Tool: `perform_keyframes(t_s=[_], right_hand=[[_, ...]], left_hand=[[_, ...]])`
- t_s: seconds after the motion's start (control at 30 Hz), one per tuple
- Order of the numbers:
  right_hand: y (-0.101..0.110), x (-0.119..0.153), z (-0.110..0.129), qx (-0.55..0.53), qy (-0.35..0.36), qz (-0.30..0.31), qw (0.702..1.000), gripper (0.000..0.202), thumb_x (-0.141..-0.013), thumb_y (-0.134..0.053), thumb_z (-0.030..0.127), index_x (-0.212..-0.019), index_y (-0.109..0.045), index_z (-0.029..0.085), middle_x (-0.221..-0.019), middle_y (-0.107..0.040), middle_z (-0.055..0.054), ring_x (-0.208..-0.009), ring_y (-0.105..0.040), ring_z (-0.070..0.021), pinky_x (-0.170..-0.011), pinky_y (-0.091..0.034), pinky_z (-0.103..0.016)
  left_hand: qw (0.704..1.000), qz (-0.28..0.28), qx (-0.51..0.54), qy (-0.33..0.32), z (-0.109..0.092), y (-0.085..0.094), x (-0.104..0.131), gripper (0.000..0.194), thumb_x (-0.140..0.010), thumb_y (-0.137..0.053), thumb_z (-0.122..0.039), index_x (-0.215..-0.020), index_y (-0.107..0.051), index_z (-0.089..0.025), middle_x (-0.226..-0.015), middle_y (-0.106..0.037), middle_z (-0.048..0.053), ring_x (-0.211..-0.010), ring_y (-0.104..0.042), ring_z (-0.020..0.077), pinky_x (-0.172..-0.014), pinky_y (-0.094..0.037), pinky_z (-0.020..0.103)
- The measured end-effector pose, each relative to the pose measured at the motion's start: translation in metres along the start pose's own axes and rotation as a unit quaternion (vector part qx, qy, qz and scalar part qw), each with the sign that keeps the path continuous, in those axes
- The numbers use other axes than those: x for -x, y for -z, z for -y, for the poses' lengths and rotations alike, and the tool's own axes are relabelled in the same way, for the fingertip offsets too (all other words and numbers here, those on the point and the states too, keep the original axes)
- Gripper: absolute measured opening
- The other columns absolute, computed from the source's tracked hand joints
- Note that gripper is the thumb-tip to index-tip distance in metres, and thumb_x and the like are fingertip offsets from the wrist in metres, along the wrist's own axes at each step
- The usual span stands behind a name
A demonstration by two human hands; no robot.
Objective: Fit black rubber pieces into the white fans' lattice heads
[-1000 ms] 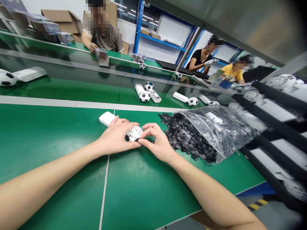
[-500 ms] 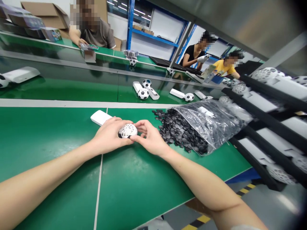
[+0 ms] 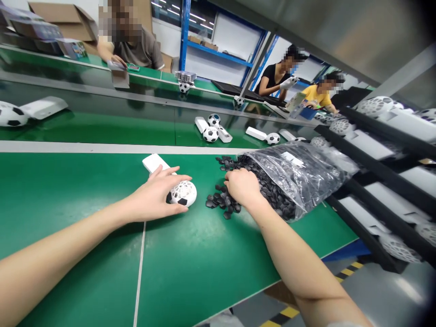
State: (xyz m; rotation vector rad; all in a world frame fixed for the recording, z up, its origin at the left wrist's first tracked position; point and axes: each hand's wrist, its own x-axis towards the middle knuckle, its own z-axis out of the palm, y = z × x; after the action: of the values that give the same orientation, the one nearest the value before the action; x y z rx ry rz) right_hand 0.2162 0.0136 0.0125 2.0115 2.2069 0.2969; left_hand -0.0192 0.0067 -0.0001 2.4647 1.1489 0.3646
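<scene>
My left hand (image 3: 158, 196) curves round a white ball shell (image 3: 186, 190) with an openwork top and some black patches, like a small soccer ball. Its thumb is low and the fingers lie over the far side. Just behind that hand, a white flat case (image 3: 156, 162) lies partly covered. My right hand (image 3: 243, 186) reaches down into a heap of small black pieces (image 3: 276, 193) at the mouth of a clear plastic bag (image 3: 306, 172). Its fingers are bent, with the tips hidden among the pieces. Several loose black pieces (image 3: 218, 200) lie left of it on the green table.
Beyond the white strip, a green conveyor belt (image 3: 119, 129) carries white cases with soccer balls (image 3: 210, 134). A black rack (image 3: 371, 181) of white parts stands at the right. Across the belt sit three people (image 3: 143, 52). A carton (image 3: 64, 22) is at the far left.
My right hand has left the ball and moved right into the black pieces, some of which now lie farther left. A black patch shows on the ball's front. Items on the belt have shifted right.
</scene>
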Motion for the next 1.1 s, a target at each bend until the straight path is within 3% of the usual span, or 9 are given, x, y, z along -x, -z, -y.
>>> perform_keyframes(t_s=[0.13,0.27,0.43,0.6,0.73,0.93,1.1], right_hand=[[-0.004,-0.002,0.005,-0.003,0.012,-0.009,1.000,0.018,-0.077,-0.048,0.009,-0.079,-0.065,0.009,-0.080,-0.065,-0.017,-0.082,-0.059,-0.0276,-0.069,-0.042,-0.034],[-0.006,-0.004,0.003,-0.056,0.041,-0.046,0.997,0.024,-0.081,-0.043,0.008,-0.097,-0.061,0.010,-0.094,-0.065,-0.014,-0.091,-0.058,-0.0239,-0.076,-0.042,-0.031],[-0.004,0.002,0.010,-0.326,0.147,-0.071,0.931,0.015,-0.082,-0.052,0.016,-0.092,-0.062,0.018,-0.090,-0.067,-0.002,-0.083,-0.060,-0.0138,-0.077,-0.044,-0.023],[-0.004,0.005,0.016,-0.329,0.204,-0.034,0.921,0.012,-0.079,-0.054,0.010,-0.075,-0.063,0.017,-0.081,-0.063,-0.003,-0.080,-0.056,-0.0152,-0.075,-0.043,-0.027],[-0.001,0.007,0.019,-0.396,0.201,-0.073,0.893,0.010,-0.081,-0.052,0.014,-0.085,-0.060,0.018,-0.082,-0.061,-0.002,-0.078,-0.055,-0.0136,-0.072,-0.043,-0.026],[0.008,0.018,0.027,-0.470,0.284,-0.069,0.833,0.015,-0.084,-0.048,0.015,-0.091,-0.061,0.020,-0.086,-0.061,-0.002,-0.083,-0.056,-0.0124,-0.078,-0.043,-0.025],[0.006,0.023,0.029,-0.522,0.262,-0.022,0.811,0.009,-0.082,-0.051,0.022,-0.089,-0.056,0.019,-0.078,-0.062,0.000,-0.070,-0.056,-0.0107,-0.066,-0.045,-0.023]], left_hand=[[0.998,-0.009,0.014,0.053,-0.012,-0.003,0.004,0.066,-0.071,-0.055,-0.052,-0.127,-0.038,-0.021,-0.134,-0.041,0.009,-0.133,-0.010,0.0325,-0.104,-0.004,0.060],[0.998,0.022,0.028,0.046,-0.012,0.000,0.003,0.061,-0.072,-0.055,-0.047,-0.125,-0.039,-0.021,-0.134,-0.041,0.010,-0.134,-0.008,0.0297,-0.104,-0.002,0.059],[0.995,0.070,0.072,0.028,-0.004,0.010,0.002,0.066,-0.069,-0.058,-0.038,-0.129,-0.035,-0.020,-0.142,-0.028,0.012,-0.134,-0.008,0.0271,-0.105,-0.021,0.046],[0.995,0.045,0.084,0.033,-0.005,0.004,0.004,0.063,-0.068,-0.058,-0.039,-0.125,-0.038,-0.019,-0.142,-0.027,0.013,-0.133,-0.013,0.0280,-0.105,-0.023,0.043],[0.996,-0.002,0.091,0.023,-0.006,-0.002,0.003,0.055,-0.069,-0.056,-0.043,-0.117,-0.045,-0.019,-0.141,-0.030,0.013,-0.133,-0.018,0.0274,-0.104,-0.025,0.042],[0.994,0.028,0.108,0.001,-0.005,0.001,0.002,0.051,-0.069,-0.054,-0.031,-0.117,-0.044,-0.020,-0.141,-0.031,0.011,-0.133,-0.017,0.0238,-0.104,-0.025,0.040],[0.993,0.033,0.113,0.007,-0.006,0.001,0.002,0.052,-0.068,-0.054,-0.030,-0.117,-0.044,-0.019,-0.143,-0.027,0.012,-0.134,-0.016,0.0245,-0.104,-0.025,0.041]])
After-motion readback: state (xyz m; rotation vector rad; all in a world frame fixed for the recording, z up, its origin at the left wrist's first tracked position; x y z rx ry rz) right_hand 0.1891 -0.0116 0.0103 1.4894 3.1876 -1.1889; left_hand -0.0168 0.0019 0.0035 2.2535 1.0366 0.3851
